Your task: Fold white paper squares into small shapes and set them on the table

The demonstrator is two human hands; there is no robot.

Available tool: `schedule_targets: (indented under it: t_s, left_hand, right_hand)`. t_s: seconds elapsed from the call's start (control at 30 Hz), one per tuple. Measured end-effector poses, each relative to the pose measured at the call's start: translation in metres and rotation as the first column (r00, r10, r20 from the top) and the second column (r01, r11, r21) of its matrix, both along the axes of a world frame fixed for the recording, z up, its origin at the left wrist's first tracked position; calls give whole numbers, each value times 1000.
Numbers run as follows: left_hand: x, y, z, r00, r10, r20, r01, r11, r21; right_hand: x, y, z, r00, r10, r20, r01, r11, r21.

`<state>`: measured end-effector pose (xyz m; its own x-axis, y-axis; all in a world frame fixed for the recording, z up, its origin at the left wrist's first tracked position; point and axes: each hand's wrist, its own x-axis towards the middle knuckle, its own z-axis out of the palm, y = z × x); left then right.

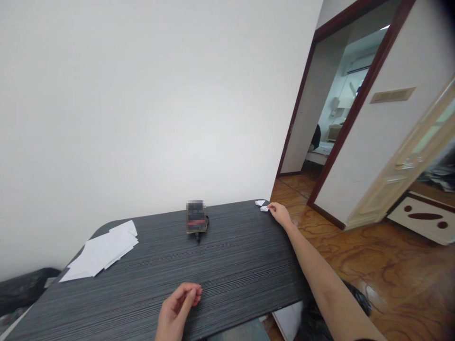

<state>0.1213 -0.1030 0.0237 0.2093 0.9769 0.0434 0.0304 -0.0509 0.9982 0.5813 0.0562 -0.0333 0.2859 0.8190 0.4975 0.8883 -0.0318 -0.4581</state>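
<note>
At the far right corner of the dark table (227, 265), my right hand (279, 214) reaches out and pinches the edge of a small folded white paper (264, 208). Just behind it lies another small folded paper (259, 202). Their exact folded shape is too small to make out. My left hand (178, 308) is over the near middle of the table, fingers curled in against the thumb, with nothing seen in them.
Loose white paper sheets (104, 248) lie overlapping on the table's left side. A small dark device (195, 218), blurred out, stands near the wall with a cable. To the right are a wood-look floor (355, 255) and a doorway. A black bag (24, 289) sits beyond the left edge.
</note>
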Motion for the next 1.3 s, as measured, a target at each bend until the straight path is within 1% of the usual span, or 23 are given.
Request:
schedule_targets:
  t_s: [0.3,0.57,0.9,1.3]
  left_hand:
    - [0,-1,-1,1000,-2,4,2,1000,11]
    - [-1,2,-5,1000,-10,12,10,1000,14]
    - [0,-1,1,1000,4,9,-4,1000,-10]
    - [0,-1,2,1000,6,21,-6,1000,-12]
  right_hand:
    - [-2,-3,1,1000,-8,10,8,1000,-3]
    - [-4,-3,1,1000,-11,28,11,1000,8]
    - [-9,-8,6,1000,-4,31,4,1000,8]
    - [-12,-12,9,1000,6,10,-6,1000,13]
